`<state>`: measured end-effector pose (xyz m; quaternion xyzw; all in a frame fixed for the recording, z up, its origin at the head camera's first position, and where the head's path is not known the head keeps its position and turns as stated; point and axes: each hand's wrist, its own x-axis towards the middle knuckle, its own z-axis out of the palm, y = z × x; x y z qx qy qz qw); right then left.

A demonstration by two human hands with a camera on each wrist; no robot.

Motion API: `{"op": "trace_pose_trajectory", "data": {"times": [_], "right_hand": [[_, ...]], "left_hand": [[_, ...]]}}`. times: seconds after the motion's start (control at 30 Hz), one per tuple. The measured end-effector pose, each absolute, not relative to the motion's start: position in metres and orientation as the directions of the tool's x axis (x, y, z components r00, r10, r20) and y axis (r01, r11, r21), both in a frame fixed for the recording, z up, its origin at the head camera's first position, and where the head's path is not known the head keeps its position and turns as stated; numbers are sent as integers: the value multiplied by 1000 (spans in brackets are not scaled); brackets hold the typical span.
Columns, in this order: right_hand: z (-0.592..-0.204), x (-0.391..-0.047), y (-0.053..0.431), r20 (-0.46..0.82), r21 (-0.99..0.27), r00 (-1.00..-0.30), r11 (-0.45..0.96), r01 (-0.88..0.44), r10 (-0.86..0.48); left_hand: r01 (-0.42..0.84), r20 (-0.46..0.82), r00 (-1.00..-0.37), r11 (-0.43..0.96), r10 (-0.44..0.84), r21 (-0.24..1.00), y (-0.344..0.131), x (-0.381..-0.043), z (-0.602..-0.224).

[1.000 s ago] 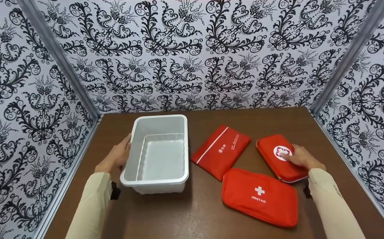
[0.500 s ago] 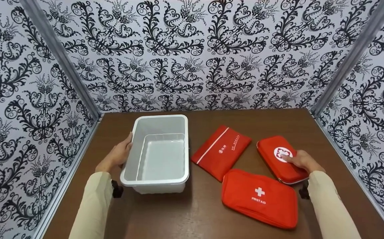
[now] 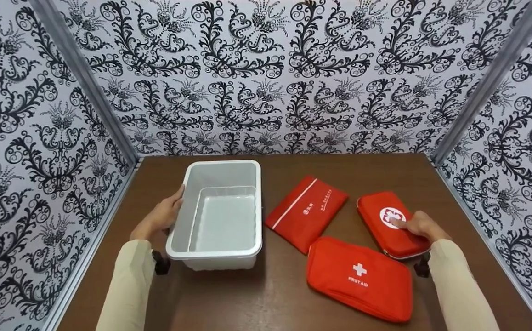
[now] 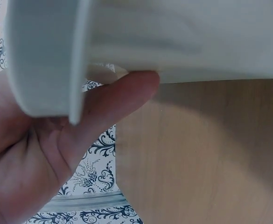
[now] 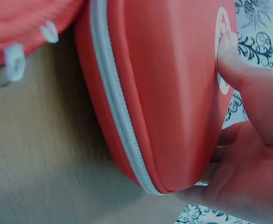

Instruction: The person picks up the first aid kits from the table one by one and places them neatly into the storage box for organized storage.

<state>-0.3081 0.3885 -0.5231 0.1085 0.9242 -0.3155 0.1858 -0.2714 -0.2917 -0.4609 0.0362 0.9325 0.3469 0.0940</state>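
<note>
My left hand (image 3: 162,216) holds a white-grey plastic tub (image 3: 212,253) at its left side. In the left wrist view the thumb (image 4: 127,95) lies below the overhanging rim, along the outer wall. The tub stands on the left of the table with nothing inside. At the right, my right hand (image 3: 424,225) grips the near right end of a red zippered hard case (image 3: 378,209). Its thumb presses on the round white emblem (image 5: 219,58), while the fingers curl round the side and are partly hidden. A grey zipper (image 5: 115,88) runs along the case's edge.
A red FIRST AID pouch (image 3: 339,294) lies in front of the case, close to it. Farther back, between tub and case, lies a flat red pouch (image 3: 305,214) with a white stripe. Patterned walls (image 3: 266,92) enclose the brown table (image 3: 275,303) behind and at both sides.
The right hand has shifted slightly toward the person and to the right, its thumb still on the case. The left hand stays at the tub. The head view has shifted a little.
</note>
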Motion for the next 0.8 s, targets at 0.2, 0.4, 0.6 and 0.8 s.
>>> {"op": "trace_pose_trajectory", "data": {"times": [0.2,0.4,0.6,0.8], "right_hand": [[-520,-305,389,-405,-586,-911,744,323,76],[-510,-308,376,-371,-559,-922,767,315,108],[-502,-308,359,-305,-539,-936,778,323,177],[-499,-305,353,-306,-549,-935,769,328,181]], "left_hand": [[170,-5,-974,747,225,643,-295,-273,-463],[122,-54,-977,746,207,655,-296,-273,-460],[101,-68,-979,747,192,657,-294,-273,-460],[66,-98,-980,754,170,653,-293,-272,-462]]}}
